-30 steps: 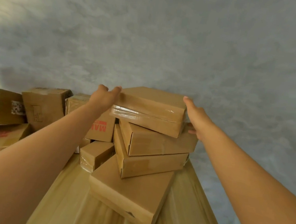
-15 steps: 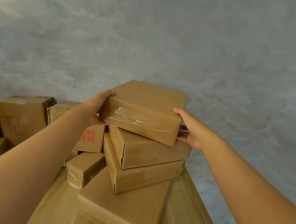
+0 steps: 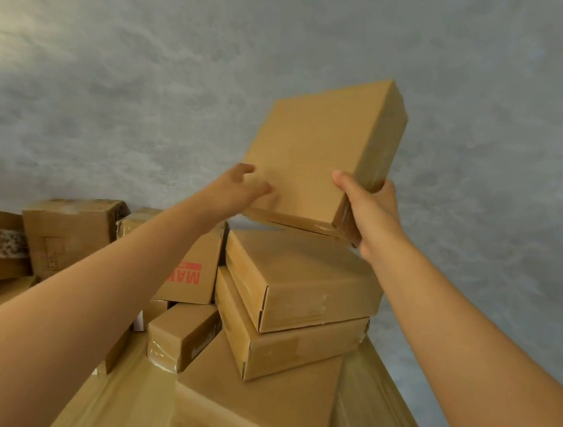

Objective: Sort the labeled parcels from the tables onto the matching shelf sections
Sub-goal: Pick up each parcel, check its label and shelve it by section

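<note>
Lifting a flat parcel (image 3: 316, 154) clear of the stack (image 3: 295, 304) on the desk (image 3: 388, 406), I press my left hand (image 3: 237, 188), fingers loosely spread, against its near lower corner while my right hand (image 3: 366, 207) clamps the lower right edge, thumb on the broad face. Both hands should, I judge, keep squeezing inward while the parcel is turned to find its label. It tilts steeply, broad face toward me, its longer edge apparently running up and to the right.
</note>
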A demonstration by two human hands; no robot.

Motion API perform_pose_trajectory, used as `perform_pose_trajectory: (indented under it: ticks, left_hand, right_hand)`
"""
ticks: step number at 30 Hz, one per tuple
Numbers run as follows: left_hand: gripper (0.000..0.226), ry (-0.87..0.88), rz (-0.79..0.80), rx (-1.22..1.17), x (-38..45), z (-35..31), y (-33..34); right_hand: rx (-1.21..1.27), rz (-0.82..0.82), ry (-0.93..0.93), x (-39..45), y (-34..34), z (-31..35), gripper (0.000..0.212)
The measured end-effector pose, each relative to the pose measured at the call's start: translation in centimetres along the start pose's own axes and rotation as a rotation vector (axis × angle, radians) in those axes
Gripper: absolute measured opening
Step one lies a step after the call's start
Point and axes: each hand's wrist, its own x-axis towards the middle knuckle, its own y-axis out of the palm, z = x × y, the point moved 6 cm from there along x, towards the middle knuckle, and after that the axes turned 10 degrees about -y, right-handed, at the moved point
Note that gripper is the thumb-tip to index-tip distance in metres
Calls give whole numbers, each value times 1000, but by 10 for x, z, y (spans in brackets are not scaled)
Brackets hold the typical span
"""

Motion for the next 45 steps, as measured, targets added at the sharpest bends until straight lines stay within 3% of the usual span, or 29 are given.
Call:
perform_pose_trajectory:
  ticks: [3,7,14,18,22,23,26,30,34,37,39,42,45]
  left_hand:
    - [67,40,199,-157,-20,-32,21]
    - [93,2,217,-362,-25,-49,22]
    - [92,-153,-100,-666,-16,-19,1]
    - [91,-149,-163,-661,-10,0,-14]
    - [101,-157,-82,-597,-8,15,-35]
    - [97,-154,-57,-579,-9,19,-41]
    - [57,-91,8,-522,-13,27,-53]
    - [50,-60,123,-542,-16,44,-63]
    - [49,-16,201,-572,-22,47,-66]
    - [48,-31,247,-562,-26,47,-64]
    - [46,-59,256,-561,-27,46,-62]
    - [34,-94,215,-558,-27,46,-60]
    - [33,-113,165,-546,-25,49,-54]
  right_hand:
    - [-295,-9,-228,-8,15,24,113]
    - [-632,74,-503,-34,39,38,119]
    - [-514,403,-756,-72,71,44,73]
    - [-342,524,-568,-66,71,42,43]
    - [-522,451,-417,-40,48,18,50]
    - [-549,422,-366,-33,40,10,55]
    - [-551,384,-204,-20,19,-10,67]
    - [-322,402,81,-17,4,-31,76]
    - [43,493,274,-21,8,-42,63]
    - [90,502,287,-21,9,-42,54]
    - [88,474,278,-21,10,-43,59]
    - [72,423,214,-20,9,-42,72]
    - [31,360,132,-20,5,-35,63]
